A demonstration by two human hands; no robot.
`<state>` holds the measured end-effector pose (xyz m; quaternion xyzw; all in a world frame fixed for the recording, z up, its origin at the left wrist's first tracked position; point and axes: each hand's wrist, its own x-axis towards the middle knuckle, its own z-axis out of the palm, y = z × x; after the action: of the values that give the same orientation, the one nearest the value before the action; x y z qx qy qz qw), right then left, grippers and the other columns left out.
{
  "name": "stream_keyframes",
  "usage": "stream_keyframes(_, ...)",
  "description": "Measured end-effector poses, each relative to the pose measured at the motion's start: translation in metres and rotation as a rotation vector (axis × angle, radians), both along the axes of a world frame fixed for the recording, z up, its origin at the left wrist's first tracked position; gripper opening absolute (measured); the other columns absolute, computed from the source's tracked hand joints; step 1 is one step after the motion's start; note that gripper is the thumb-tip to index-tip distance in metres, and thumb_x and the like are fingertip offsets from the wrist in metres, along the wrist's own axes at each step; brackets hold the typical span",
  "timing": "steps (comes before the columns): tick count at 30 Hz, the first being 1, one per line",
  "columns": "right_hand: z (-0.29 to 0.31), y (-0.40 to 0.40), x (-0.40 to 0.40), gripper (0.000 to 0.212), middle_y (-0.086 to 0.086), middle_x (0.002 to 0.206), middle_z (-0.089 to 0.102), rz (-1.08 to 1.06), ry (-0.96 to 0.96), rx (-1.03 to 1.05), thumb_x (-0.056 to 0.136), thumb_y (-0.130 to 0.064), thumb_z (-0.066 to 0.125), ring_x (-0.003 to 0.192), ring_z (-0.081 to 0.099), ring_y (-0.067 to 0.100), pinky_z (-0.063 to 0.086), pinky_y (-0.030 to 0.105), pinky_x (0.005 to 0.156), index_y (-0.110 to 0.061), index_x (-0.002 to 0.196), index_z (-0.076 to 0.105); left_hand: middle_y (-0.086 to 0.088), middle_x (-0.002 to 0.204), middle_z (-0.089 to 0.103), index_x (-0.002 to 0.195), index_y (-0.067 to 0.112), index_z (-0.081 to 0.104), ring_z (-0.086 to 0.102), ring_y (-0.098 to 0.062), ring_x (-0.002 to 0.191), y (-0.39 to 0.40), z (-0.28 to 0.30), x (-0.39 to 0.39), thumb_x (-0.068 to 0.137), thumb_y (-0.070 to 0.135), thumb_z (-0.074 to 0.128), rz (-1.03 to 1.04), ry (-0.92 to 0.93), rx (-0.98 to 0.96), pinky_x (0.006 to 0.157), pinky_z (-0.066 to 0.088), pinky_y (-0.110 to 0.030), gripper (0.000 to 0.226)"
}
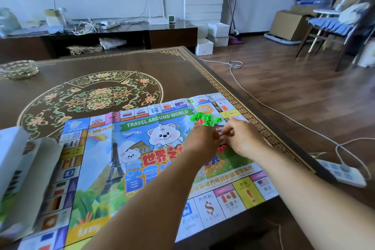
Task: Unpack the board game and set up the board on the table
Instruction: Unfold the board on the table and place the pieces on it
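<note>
A colourful paper game board [113, 160] with bears and "TRAVEL AROUND WORLD" lies unfolded on the dark patterned table [142, 71]. A pile of small green plastic pieces [205, 118] with a few red ones sits on the board's far right part. My left hand [200, 140] and my right hand [241, 138] meet just below that pile, fingers pinched together over the board. What they pinch is too small to make out. A few red and green pieces [222, 148] lie under my right wrist. The white game box [14, 156] stands open at the left edge.
A glass dish [19, 70] rests at the table's far left. Right of the table, a white cable [263, 103] runs over the wooden floor to a power strip [343, 172]. A low TV stand [121, 34], white boxes [215, 36] and a chair [332, 26] stand beyond.
</note>
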<state>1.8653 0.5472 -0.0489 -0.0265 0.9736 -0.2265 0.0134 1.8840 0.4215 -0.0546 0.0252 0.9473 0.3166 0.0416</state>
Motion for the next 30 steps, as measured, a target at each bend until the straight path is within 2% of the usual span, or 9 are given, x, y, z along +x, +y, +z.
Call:
stream_keyframes(5,0.001,0.002,0.01,0.015,0.0,0.106,0.068,0.01,-0.001,-0.013,0.089,-0.02,0.06,0.095,0.061,0.019,0.041,0.022,0.07,-0.024,0.102,0.065,-0.007,0.103,0.07,0.109,0.019,0.069,0.065,-0.023,0.092,0.003,-0.001,0.007,0.089,0.023,0.06,-0.007,-0.066,0.043,0.081,0.053,-0.033,0.022)
stream_keyframes(9,0.009,-0.001,0.004,0.02,-0.004,0.109,0.068,-0.022,0.064,-0.065,0.088,-0.022,0.063,0.099,0.062,0.018,0.041,0.021,0.072,-0.024,0.107,0.067,-0.003,0.107,0.069,0.119,0.024,0.06,0.067,-0.023,0.081,-0.007,-0.002,0.001,0.09,0.022,0.056,0.128,-0.006,0.101,0.075,0.054,-0.032,0.029)
stream_keyframes(13,0.009,-0.015,-0.014,0.021,-0.006,0.109,0.068,-0.021,0.121,-0.086,0.087,-0.023,0.064,0.099,0.061,0.018,0.042,0.022,0.073,-0.027,0.107,0.068,-0.003,0.115,0.063,0.121,0.026,0.058,0.063,-0.025,0.096,-0.019,-0.004,-0.018,0.092,0.02,0.052,0.242,0.077,0.053,0.073,0.05,-0.031,0.03)
stream_keyframes(18,-0.002,-0.036,-0.04,0.023,-0.001,0.114,0.067,-0.006,0.13,-0.07,0.089,-0.019,0.058,0.102,0.06,0.023,0.049,0.029,0.082,-0.028,0.107,0.069,-0.004,0.119,0.056,0.119,0.025,0.059,0.059,-0.025,0.101,-0.022,-0.01,-0.037,0.094,0.017,0.049,0.259,0.117,0.017,0.069,0.042,-0.029,0.028)
stream_keyframes(24,-0.014,-0.046,-0.061,0.024,0.004,0.108,0.068,0.006,0.097,0.013,0.09,-0.019,0.054,0.098,0.06,0.028,0.05,0.031,0.075,-0.031,0.103,0.071,-0.005,0.121,0.054,0.119,0.023,0.06,0.056,-0.026,0.107,-0.025,-0.011,-0.055,0.096,0.024,0.048,0.22,0.107,-0.039,0.072,0.041,-0.031,0.026)
stream_keyframes(27,-0.015,-0.046,-0.067,0.024,0.004,0.107,0.068,0.006,0.08,0.056,0.091,-0.021,0.054,0.097,0.06,0.028,0.042,0.026,0.068,-0.033,0.101,0.071,-0.006,0.121,0.054,0.116,0.023,0.063,0.056,-0.027,0.107,-0.027,-0.013,-0.057,0.095,0.02,0.048,0.208,0.094,-0.073,0.073,0.04,-0.031,0.025)
stream_keyframes(30,-0.012,-0.047,-0.068,0.021,0.005,0.111,0.067,0.0,0.068,0.096,0.092,-0.024,0.055,0.1,0.059,0.028,0.038,0.024,0.068,-0.031,0.102,0.072,-0.006,0.12,0.053,0.114,0.023,0.063,0.056,-0.027,0.106,-0.028,-0.016,-0.057,0.095,0.02,0.048,0.204,0.09,-0.091,0.073,0.04,-0.031,0.025)
